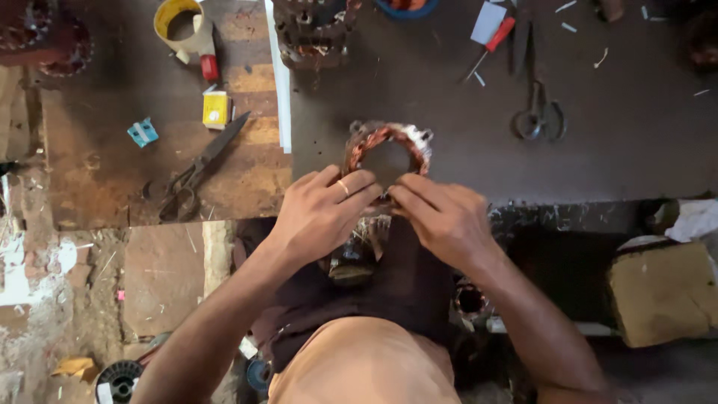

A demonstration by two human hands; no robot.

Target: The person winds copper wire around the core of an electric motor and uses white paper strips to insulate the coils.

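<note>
I had my left hand [323,213] and right hand [441,217] pinched on the near rim of the stator ring [389,150] at the counter's [598,150] near edge, its copper coils already wound, tidying seemingly left.

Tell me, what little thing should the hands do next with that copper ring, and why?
Probably keep pinching and tuck the wire at the near edge of the copper-wound ring. The left hand and right hand meet there, fingertips together on that one spot, and the ring lies flat on the dark table.
</note>
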